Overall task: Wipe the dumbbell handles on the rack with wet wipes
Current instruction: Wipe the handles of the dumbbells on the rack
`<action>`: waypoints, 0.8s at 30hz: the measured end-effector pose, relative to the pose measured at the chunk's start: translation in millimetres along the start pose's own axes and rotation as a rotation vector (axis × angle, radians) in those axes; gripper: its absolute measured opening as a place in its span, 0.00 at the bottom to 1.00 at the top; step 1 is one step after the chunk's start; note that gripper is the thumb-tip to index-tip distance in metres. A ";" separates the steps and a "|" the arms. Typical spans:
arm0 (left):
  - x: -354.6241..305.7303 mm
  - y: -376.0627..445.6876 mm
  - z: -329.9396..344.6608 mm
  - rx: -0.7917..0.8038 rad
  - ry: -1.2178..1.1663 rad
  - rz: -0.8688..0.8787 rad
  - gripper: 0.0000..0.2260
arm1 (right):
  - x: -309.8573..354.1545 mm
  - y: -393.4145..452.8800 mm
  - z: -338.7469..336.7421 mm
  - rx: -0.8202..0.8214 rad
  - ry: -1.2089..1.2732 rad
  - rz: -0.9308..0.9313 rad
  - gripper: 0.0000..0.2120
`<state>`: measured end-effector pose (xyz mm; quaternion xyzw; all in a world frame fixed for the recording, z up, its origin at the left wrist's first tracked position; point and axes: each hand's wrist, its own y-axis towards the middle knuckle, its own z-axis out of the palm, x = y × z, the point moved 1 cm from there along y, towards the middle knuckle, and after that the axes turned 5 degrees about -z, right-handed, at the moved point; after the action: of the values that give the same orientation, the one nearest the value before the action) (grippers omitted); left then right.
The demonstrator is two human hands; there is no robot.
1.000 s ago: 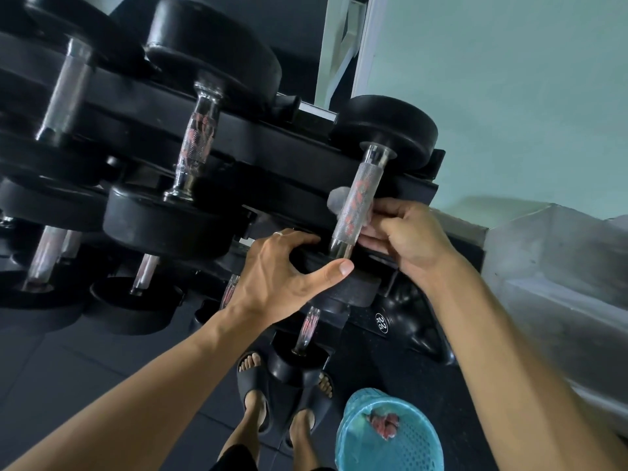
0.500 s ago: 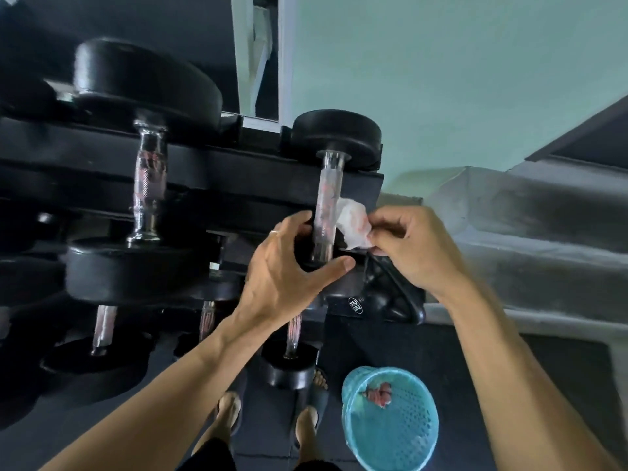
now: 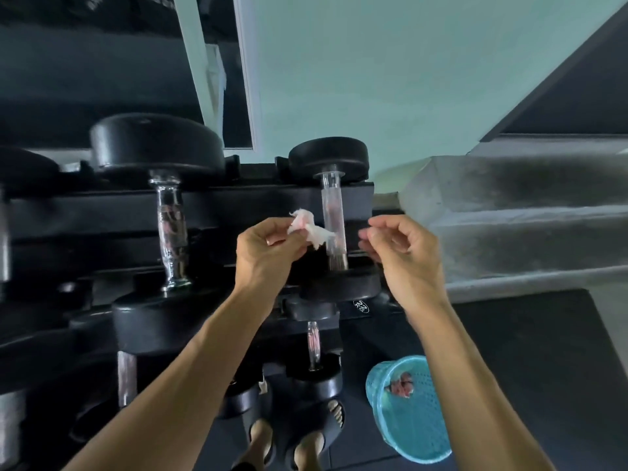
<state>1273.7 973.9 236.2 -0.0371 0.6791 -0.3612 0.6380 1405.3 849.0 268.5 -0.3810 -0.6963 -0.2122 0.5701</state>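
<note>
Two hands flank the dumbbell handle [image 3: 333, 219]: left hand [image 3: 268, 253] pinches the wet wipe [image 3: 307, 227], right hand [image 3: 404, 253] loosely curled, empty.

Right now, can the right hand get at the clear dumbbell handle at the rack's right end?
Probably yes. The right hand holds nothing and sits just right of the clear dumbbell handle, with nothing between. The crumpled white wet wipe is pinched in the left hand.
</note>
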 end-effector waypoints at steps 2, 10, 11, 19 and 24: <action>1.9 18.6 1.4 -0.050 -0.012 -0.053 0.08 | -10.0 -5.6 -4.3 -0.065 -0.114 -0.001 0.06; -1.3 67.0 44.7 0.133 -0.335 -0.184 0.05 | -33.0 -27.4 1.3 -0.063 -0.153 -0.004 0.10; -0.3 69.6 44.6 0.143 -0.377 -0.203 0.05 | -33.8 -28.1 2.6 -0.066 -0.152 -0.007 0.09; 17.2 72.5 37.0 0.235 -0.251 -0.243 0.09 | -43.1 -37.3 1.4 -0.065 -0.095 0.016 0.08; 8.4 92.4 46.8 0.311 -0.375 -0.288 0.11 | -49.6 -36.4 2.7 -0.066 -0.078 0.031 0.07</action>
<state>1352.0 1016.9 183.0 -0.1010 0.4736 -0.5347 0.6925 1378.4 814.1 225.5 -0.4182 -0.7047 -0.2115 0.5327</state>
